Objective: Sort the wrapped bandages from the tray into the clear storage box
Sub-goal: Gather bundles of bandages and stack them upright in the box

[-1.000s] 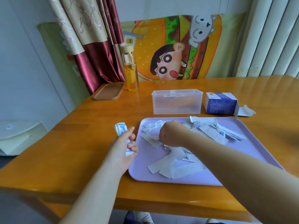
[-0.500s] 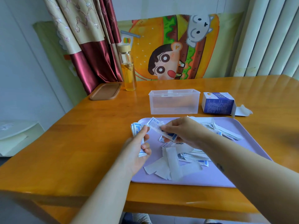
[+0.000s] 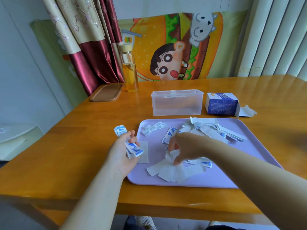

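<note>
The tray (image 3: 249, 176) sits on the table (image 3: 83, 146). Behind it stands the box (image 3: 177, 103) (a carton (image 3: 221, 105) to its right). Bandages (image 3: 207, 130) lie on the tray.

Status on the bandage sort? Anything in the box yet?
Nothing done that shows: the clear storage box looks empty. In hand: the left hand grips a stack of wrapped bandages beside the tray; the right hand reaches into the pile, grip unclear. Left: loose bandages across the tray, then loading the box.
</note>
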Demonstrator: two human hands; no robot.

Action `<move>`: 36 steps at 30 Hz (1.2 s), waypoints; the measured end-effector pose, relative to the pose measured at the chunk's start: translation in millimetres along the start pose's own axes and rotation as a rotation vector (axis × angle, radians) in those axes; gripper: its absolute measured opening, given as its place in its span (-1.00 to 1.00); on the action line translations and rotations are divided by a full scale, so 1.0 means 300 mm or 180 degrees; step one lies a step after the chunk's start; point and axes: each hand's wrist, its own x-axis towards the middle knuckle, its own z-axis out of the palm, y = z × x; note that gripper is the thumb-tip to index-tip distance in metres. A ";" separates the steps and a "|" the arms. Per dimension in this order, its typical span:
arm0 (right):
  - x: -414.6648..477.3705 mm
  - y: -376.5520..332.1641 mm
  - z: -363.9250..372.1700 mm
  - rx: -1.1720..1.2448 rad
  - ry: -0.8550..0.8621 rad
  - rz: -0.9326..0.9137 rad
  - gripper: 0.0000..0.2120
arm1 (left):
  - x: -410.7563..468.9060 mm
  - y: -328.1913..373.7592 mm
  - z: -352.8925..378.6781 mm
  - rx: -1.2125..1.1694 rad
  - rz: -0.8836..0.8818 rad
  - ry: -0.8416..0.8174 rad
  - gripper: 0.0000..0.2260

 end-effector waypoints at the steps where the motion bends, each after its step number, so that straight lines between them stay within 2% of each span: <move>1: 0.003 0.005 0.002 0.0126 0.0060 -0.0039 -0.65 | 0.000 -0.003 -0.002 -0.0014 -0.0007 -0.0013 -0.87; 4: 0.003 0.028 -0.015 0.0409 0.0214 -0.0141 -0.90 | -0.006 -0.015 0.001 -0.0027 -0.0072 -0.0147 -0.88; 5: -0.004 0.039 -0.028 0.0532 0.0301 -0.0171 -0.92 | -0.010 -0.018 0.006 0.0004 -0.0127 -0.0215 -0.87; 8: -0.032 0.053 -0.086 0.1082 0.0955 -0.0358 -0.87 | -0.019 -0.026 0.013 0.0081 -0.0270 -0.0425 -0.85; 12: -0.066 0.017 -0.106 0.1835 0.2323 -0.0742 -0.81 | -0.028 -0.047 0.030 0.0081 -0.0515 -0.0675 -0.80; 15: -0.067 -0.002 -0.046 0.1517 0.2731 -0.1135 -0.76 | -0.035 -0.067 0.049 0.0103 -0.0546 -0.0788 -0.74; 17: -0.055 -0.001 0.003 0.1410 0.2706 -0.1342 -0.84 | -0.038 -0.074 0.058 0.0096 -0.0491 -0.0777 -0.79; 21: -0.038 -0.008 0.050 0.1562 0.2437 -0.1315 -0.89 | -0.029 -0.084 0.061 0.0109 -0.0299 -0.0616 -0.95; 26: -0.006 -0.021 0.027 0.1315 0.2246 -0.1322 -0.86 | 0.031 -0.054 0.051 0.0682 0.0339 -0.0143 -0.93; 28: 0.022 -0.003 -0.013 0.1246 0.2473 -0.1043 -0.83 | 0.093 -0.008 0.048 0.1196 0.0652 0.0095 -0.94; 30: 0.054 0.031 -0.058 0.1000 0.2409 -0.0625 -0.80 | 0.149 0.041 0.058 0.1841 0.0917 0.0305 -0.96; 34: 0.115 0.082 -0.092 0.0164 0.0977 -0.0210 -0.66 | 0.233 0.110 0.120 0.3547 0.1151 0.0122 -0.94; 36: 0.140 0.076 -0.093 -0.0245 0.0627 -0.0102 -0.58 | 0.276 0.128 0.156 0.4686 0.1445 -0.0085 -0.82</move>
